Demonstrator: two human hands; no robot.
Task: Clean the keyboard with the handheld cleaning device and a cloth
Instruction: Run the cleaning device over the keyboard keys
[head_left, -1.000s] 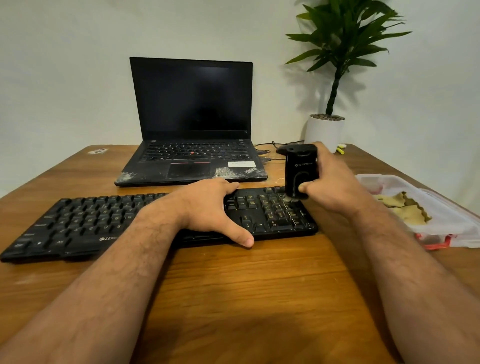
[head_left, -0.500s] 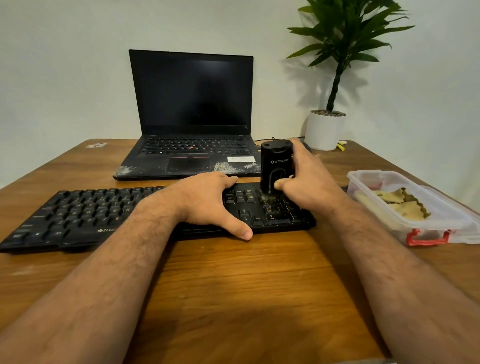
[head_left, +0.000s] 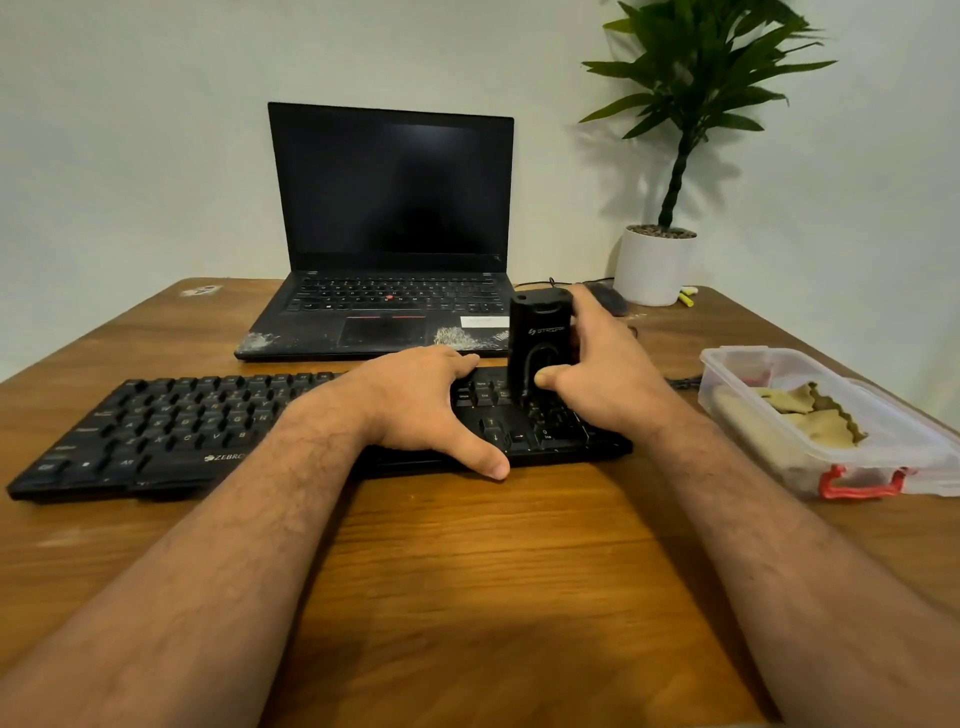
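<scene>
A long black keyboard (head_left: 171, 431) lies across the wooden table in front of me. My left hand (head_left: 421, 400) rests flat on its middle, thumb hooked over the front edge, fingers spread. My right hand (head_left: 597, 374) grips a black handheld cleaning device (head_left: 537, 338), held upright with its lower end on the keys near the keyboard's right end. A tan cloth (head_left: 810, 415) lies folded in a clear plastic box (head_left: 737, 364) to the right.
An open black laptop (head_left: 389, 234) with a dark screen stands behind the keyboard. A potted plant in a white pot (head_left: 652, 265) stands at the back right, a dark mouse (head_left: 608, 299) in front of it. The table edge runs near the box.
My right hand has slid the cleaning device leftward along the right end of the keyboard, from the far right keys toward the middle. My left hand stays on the keyboard.
</scene>
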